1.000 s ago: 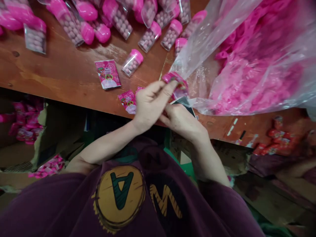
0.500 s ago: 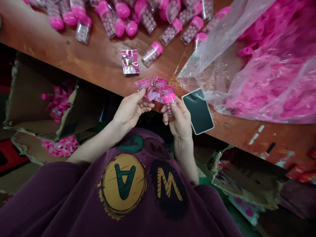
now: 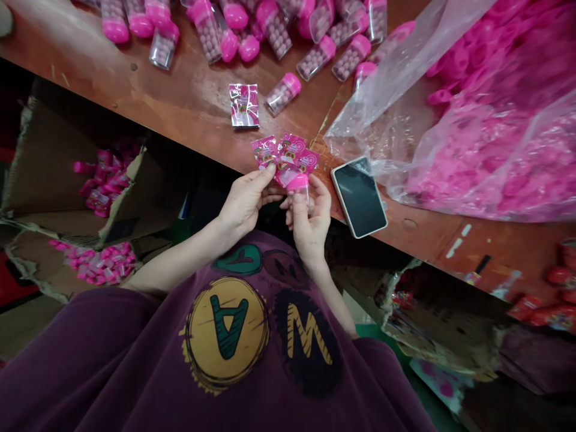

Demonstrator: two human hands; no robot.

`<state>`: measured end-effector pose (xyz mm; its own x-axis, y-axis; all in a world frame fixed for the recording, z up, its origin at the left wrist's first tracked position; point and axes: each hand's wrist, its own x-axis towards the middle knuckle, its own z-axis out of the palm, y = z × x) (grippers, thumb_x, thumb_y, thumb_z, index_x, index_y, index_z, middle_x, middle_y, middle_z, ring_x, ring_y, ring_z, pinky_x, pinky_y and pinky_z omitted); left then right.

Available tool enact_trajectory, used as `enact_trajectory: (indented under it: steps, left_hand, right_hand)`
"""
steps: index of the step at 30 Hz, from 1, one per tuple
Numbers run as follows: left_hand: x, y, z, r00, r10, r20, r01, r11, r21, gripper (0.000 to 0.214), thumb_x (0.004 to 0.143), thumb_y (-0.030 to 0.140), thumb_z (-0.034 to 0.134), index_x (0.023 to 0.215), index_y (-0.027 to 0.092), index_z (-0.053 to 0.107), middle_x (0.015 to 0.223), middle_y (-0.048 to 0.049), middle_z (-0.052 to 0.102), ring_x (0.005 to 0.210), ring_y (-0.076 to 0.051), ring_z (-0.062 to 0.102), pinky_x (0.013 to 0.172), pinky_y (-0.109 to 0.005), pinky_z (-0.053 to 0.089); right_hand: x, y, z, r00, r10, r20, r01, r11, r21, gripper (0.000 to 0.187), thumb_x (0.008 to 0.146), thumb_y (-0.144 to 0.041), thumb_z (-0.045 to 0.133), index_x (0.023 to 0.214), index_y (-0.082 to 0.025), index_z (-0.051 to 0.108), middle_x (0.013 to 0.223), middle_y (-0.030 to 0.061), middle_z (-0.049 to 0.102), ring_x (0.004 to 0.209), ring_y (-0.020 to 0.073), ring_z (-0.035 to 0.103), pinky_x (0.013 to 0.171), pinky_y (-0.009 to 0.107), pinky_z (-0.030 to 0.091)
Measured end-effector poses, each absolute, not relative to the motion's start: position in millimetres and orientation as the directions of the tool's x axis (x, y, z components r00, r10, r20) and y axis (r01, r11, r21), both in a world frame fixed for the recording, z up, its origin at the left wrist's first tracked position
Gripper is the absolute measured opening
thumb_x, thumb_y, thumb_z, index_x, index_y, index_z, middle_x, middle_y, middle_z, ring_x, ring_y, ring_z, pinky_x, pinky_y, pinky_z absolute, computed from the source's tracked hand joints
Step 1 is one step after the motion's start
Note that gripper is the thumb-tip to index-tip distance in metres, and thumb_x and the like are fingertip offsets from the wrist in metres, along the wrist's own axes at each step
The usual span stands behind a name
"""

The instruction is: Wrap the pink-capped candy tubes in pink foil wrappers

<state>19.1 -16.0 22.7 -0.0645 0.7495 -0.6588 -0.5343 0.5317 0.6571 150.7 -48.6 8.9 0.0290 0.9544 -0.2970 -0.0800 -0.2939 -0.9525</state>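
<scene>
My right hand [image 3: 308, 219] grips a small clear bottle with a pink cap [image 3: 298, 186] upright at the table's near edge. My left hand [image 3: 246, 199] pinches a pink printed label wrapper [image 3: 284, 157] that fans out just above the bottle cap. The two hands nearly touch each other. One more label wrapper [image 3: 243, 105] lies flat on the wooden table [image 3: 171, 105], beside a lone capped bottle [image 3: 282, 94] lying on its side.
Several pink-capped bottles of candy balls [image 3: 270, 30] lie along the far side. A clear plastic bag of pink caps [image 3: 486, 120] fills the right. A dark phone [image 3: 359, 196] lies by my right hand. Open cardboard boxes with wrapped bottles [image 3: 103, 180] stand below left.
My hands drew back from the bag toward my body, uncovering the phone. The wrapper and bottle now sit closer together, with the cap under the wrapper's lower edge.
</scene>
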Motion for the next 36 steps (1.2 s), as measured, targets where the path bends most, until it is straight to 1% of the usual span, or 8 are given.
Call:
enact_trajectory:
  steps: [7, 13, 19, 24, 27, 32, 34, 36]
  left_hand:
    - [17.8, -15.8, 21.9, -0.157, 0.752, -0.641, -0.512, 0.493, 0.703, 0.038, 0.087, 0.054, 0.087, 0.081, 0.021, 0.071, 0.072, 0.0001, 0.076, 0.072, -0.013, 0.077, 0.070, -0.024, 0.058]
    - [22.1, -19.5, 20.7, -0.120, 0.759, -0.640, -0.521, 0.501, 0.691, 0.038, 0.088, 0.052, 0.087, 0.077, 0.020, 0.071, 0.071, -0.0003, 0.075, 0.067, -0.012, 0.073, 0.069, -0.023, 0.058]
    - [21.2, -19.5, 21.3, -0.060, 0.739, -0.671, -0.534, 0.544, 0.647, 0.036, 0.089, 0.052, 0.086, 0.080, 0.020, 0.071, 0.073, -0.0008, 0.076, 0.071, -0.013, 0.074, 0.073, -0.025, 0.060]
    - [16.4, -19.5, 21.2, 0.041, 0.783, -0.620, -0.572, 0.528, 0.628, 0.027, 0.087, 0.041, 0.091, 0.087, 0.019, 0.076, 0.088, -0.0026, 0.081, 0.081, -0.013, 0.077, 0.083, -0.026, 0.060]
    - [15.7, -19.8, 19.8, 0.082, 0.791, -0.606, -0.560, 0.540, 0.629, 0.027, 0.086, 0.040, 0.091, 0.088, 0.017, 0.077, 0.091, -0.0045, 0.082, 0.085, -0.016, 0.078, 0.084, -0.027, 0.060]
    - [17.9, -22.3, 12.7, 0.218, 0.795, -0.566, -0.570, 0.575, 0.587, 0.032, 0.085, 0.042, 0.092, 0.086, 0.014, 0.077, 0.084, -0.0053, 0.079, 0.082, -0.017, 0.077, 0.083, -0.028, 0.060]
    - [19.4, -24.0, 9.1, 0.243, 0.796, -0.554, -0.579, 0.577, 0.576, 0.033, 0.084, 0.042, 0.093, 0.083, 0.013, 0.076, 0.080, -0.0046, 0.078, 0.075, -0.014, 0.073, 0.077, -0.026, 0.058]
    - [20.5, -25.4, 6.5, 0.249, 0.786, -0.566, -0.569, 0.592, 0.571, 0.033, 0.085, 0.040, 0.093, 0.081, 0.013, 0.075, 0.077, -0.0035, 0.075, 0.068, -0.011, 0.068, 0.071, -0.024, 0.056]
  right_hand:
    - [149.3, -58.5, 9.1, 0.094, 0.974, -0.205, 0.016, -0.207, -0.978, 0.054, 0.103, -0.063, 0.060, 0.147, -0.038, 0.040, 0.089, 0.0013, 0.065, 0.064, 0.0163, 0.057, 0.056, 0.031, 0.049]
    - [142.8, -57.6, 2.6, 0.077, 0.965, -0.250, 0.001, -0.250, -0.968, 0.061, 0.101, -0.067, 0.062, 0.148, -0.036, 0.038, 0.086, 0.0005, 0.064, 0.069, 0.0175, 0.062, 0.059, 0.032, 0.053]
    - [145.6, -58.1, -5.2, -0.048, 0.932, -0.359, -0.049, -0.361, -0.931, 0.072, 0.099, -0.071, 0.061, 0.155, -0.038, 0.031, 0.079, -0.0033, 0.058, 0.057, 0.0139, 0.050, 0.045, 0.025, 0.035]
    - [154.2, -50.9, -8.7, -0.160, 0.895, -0.416, -0.110, -0.435, -0.894, 0.069, 0.098, -0.075, 0.058, 0.153, -0.038, 0.038, 0.079, -0.0052, 0.056, 0.049, 0.0105, 0.039, 0.040, 0.024, 0.026]
    - [155.2, -51.8, -14.6, -0.125, 0.930, -0.347, -0.055, -0.355, -0.933, 0.072, 0.098, -0.073, 0.062, 0.154, -0.037, 0.037, 0.079, -0.0051, 0.057, 0.054, 0.0120, 0.049, 0.046, 0.025, 0.039]
    - [153.0, -56.2, -28.1, -0.017, 0.993, -0.121, 0.053, -0.120, -0.991, 0.068, 0.099, -0.062, 0.069, 0.154, -0.035, 0.039, 0.104, 0.0023, 0.067, 0.085, 0.0170, 0.069, 0.078, 0.035, 0.061]
    - [153.6, -54.9, -29.4, -0.043, 0.989, -0.143, 0.011, -0.143, -0.990, 0.065, 0.099, -0.060, 0.070, 0.153, -0.037, 0.041, 0.105, 0.0021, 0.067, 0.082, 0.0160, 0.068, 0.075, 0.033, 0.062]
    - [155.2, -52.2, -27.9, -0.120, 0.963, -0.241, -0.094, -0.253, -0.963, 0.058, 0.102, -0.061, 0.066, 0.151, -0.038, 0.043, 0.092, -0.0015, 0.064, 0.063, 0.0122, 0.059, 0.057, 0.028, 0.056]
